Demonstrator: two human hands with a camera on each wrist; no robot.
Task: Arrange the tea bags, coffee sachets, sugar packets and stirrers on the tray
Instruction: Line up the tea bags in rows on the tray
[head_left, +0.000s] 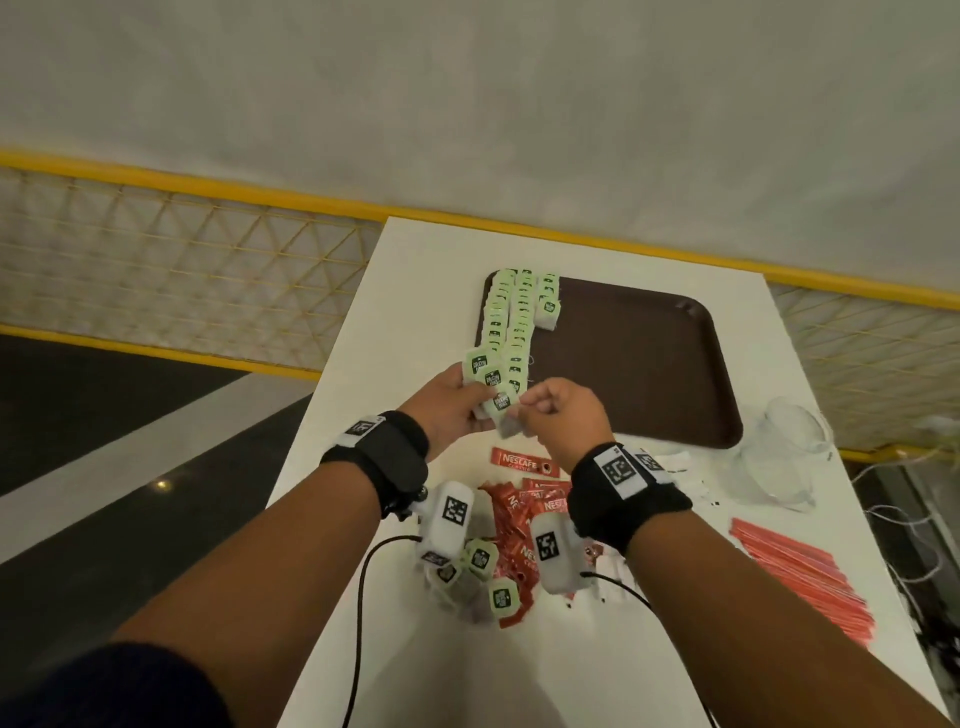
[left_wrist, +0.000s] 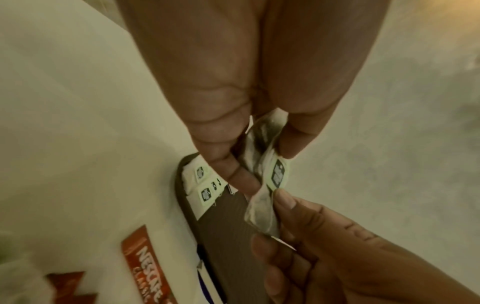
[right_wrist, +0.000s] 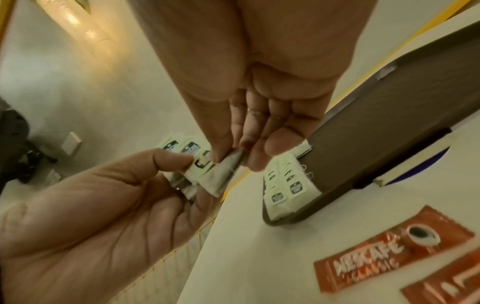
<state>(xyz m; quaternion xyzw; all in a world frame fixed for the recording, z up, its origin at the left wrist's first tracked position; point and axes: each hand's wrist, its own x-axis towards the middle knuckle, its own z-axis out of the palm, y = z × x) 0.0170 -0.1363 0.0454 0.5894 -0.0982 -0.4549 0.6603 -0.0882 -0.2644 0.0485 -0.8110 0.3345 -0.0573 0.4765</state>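
Observation:
My left hand (head_left: 457, 410) grips a small fan of green-tagged tea bags (head_left: 491, 382) just in front of the brown tray's (head_left: 649, 364) near-left corner. My right hand (head_left: 550, 410) pinches one tea bag (right_wrist: 223, 174) at the bottom of that fan, thumb against fingers. In the left wrist view the pinched tea bag (left_wrist: 262, 209) hangs between both hands. Rows of tea bags (head_left: 511, 312) lie along the tray's left side. Red Nescafe sachets (head_left: 519, 512), more loose tea bags (head_left: 483, 564) and red stirrers (head_left: 800, 577) lie on the white table (head_left: 415, 291).
A clear plastic bag (head_left: 779, 452) sits at the table's right edge, with white sugar packets (head_left: 675, 462) near my right wrist. One lone Nescafe sachet (head_left: 519, 461) lies in front of the tray. A yellow railing with mesh (head_left: 182, 249) runs behind the table.

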